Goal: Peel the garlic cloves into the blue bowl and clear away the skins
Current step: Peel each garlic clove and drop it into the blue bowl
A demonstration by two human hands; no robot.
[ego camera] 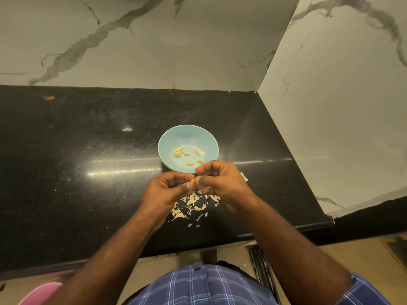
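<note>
A light blue bowl (170, 139) stands on the black counter with several peeled yellow garlic cloves (186, 153) inside. Just in front of the bowl, my left hand (169, 190) and my right hand (220, 181) meet above the counter, both pinching one small garlic clove (192, 181) between thumbs and fingertips. Below my hands lies a scatter of pale garlic skins (191, 205) on the counter. A few more skins (244, 177) peek out to the right of my right hand.
The black stone counter (88, 161) ends at marble walls behind and on the right (341, 128). Its front edge runs under my forearms. A pink object (41, 293) shows at the bottom left, below the counter.
</note>
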